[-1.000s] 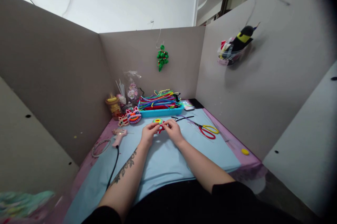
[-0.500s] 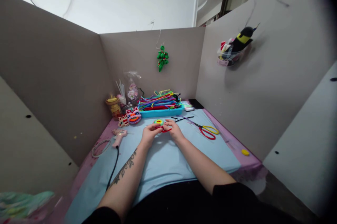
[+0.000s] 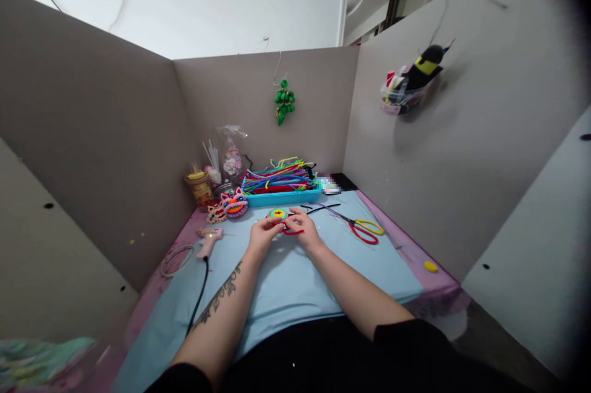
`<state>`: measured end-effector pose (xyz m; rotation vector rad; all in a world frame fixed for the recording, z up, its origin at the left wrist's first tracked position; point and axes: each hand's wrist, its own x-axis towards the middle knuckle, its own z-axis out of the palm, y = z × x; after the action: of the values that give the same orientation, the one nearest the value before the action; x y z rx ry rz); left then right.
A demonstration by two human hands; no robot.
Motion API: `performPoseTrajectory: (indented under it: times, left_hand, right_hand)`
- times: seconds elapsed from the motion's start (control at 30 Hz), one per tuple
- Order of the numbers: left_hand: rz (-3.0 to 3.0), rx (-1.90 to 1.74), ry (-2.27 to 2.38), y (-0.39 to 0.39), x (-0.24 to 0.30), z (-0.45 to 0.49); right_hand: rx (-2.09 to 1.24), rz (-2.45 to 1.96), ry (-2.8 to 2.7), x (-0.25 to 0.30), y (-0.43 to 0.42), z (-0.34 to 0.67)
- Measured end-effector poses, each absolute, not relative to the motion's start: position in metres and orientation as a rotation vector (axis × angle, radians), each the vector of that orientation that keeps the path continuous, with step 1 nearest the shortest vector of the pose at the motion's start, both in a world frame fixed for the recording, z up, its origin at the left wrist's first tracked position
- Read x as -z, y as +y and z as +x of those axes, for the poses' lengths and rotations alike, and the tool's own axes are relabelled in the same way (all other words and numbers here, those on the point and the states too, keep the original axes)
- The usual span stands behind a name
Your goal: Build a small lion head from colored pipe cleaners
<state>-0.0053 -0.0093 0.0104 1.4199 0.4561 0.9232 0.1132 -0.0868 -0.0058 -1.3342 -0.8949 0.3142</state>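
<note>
From here I see a green and yellow craft piece [image 3: 277,214] with a red centre, rainbow-coloured stems [image 3: 279,178] in a bright blue tray [image 3: 281,199], a pink glue gun [image 3: 210,241], red-and-yellow-handled scissors [image 3: 352,223], and a plain pale-blue cloth [image 3: 298,285].

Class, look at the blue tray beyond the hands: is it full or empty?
Full: the blue tray is heaped with multicoloured strands, which rise above its rim.

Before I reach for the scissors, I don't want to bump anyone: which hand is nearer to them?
Right. The right hand is left of the scissors, with a gap between; the left hand is farther left, holding the round colourful piece.
</note>
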Motion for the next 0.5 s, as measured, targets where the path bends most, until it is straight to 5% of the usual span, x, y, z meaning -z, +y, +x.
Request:
performPoseTrajectory:
  times: [0.5]
  left_hand:
    - [1.499,-0.922,0.448,-0.0105,-0.0098,-0.0041]
  right_hand:
    - [-0.562,-1.202,-0.838,0.0121,-0.0812,0.1155]
